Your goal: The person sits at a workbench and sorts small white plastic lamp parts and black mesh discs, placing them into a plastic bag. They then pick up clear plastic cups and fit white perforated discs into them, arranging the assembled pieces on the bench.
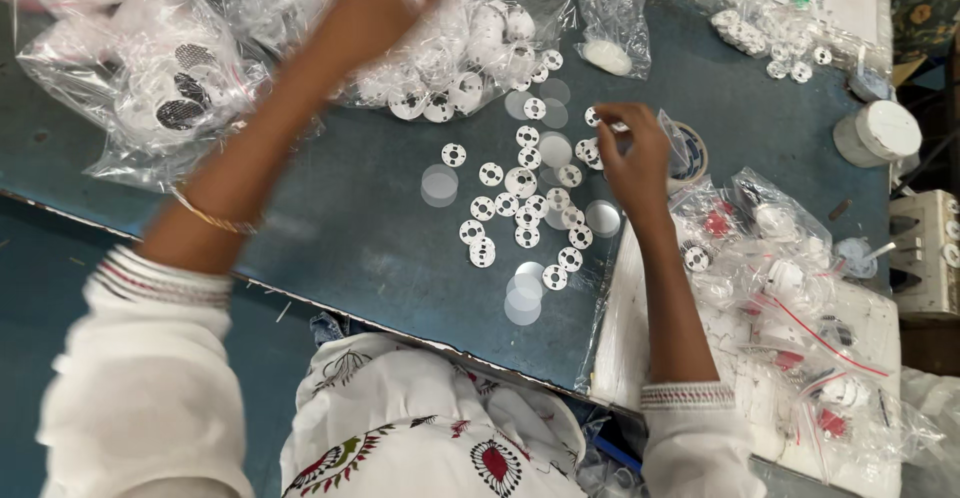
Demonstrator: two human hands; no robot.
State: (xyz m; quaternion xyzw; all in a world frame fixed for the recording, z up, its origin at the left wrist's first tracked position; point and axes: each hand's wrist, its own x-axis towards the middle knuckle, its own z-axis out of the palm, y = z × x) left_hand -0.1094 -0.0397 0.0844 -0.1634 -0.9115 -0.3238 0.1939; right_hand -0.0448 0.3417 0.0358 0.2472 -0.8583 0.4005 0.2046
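**Small-parts sorting at the bench: both hands engaged**

Dark blue-grey bench top (760, 108) carries the work, with clear plastic bags crowding its far and right edges. Your right hand (632, 158) has thumb and fingertips pinched together on one small white perforated disc (594, 116), held just above the bench. Directly below and to the left of that pinch lies the scatter of loose discs (525, 208), mixed with clear round film pieces (439, 184); a few films sit well apart from the main group, nearer you.

Your left hand (375, 3) is raised over the open bag of discs (470, 53) at the far edge. It is blurred, so whether its fingers are closed on anything cannot be told.

Judgement on method: keep the right-hand pinch on the disc's rim, since the flat faces look easy to smudge and thin parts slip from a broad grip. Take one piece at a time; discs overlapping films beneath your grip may lift together. A roll of tape (690, 153) sits just behind your right hand, and the packed bags (790, 268) lie to its right; avoid sweeping your wrist across either.
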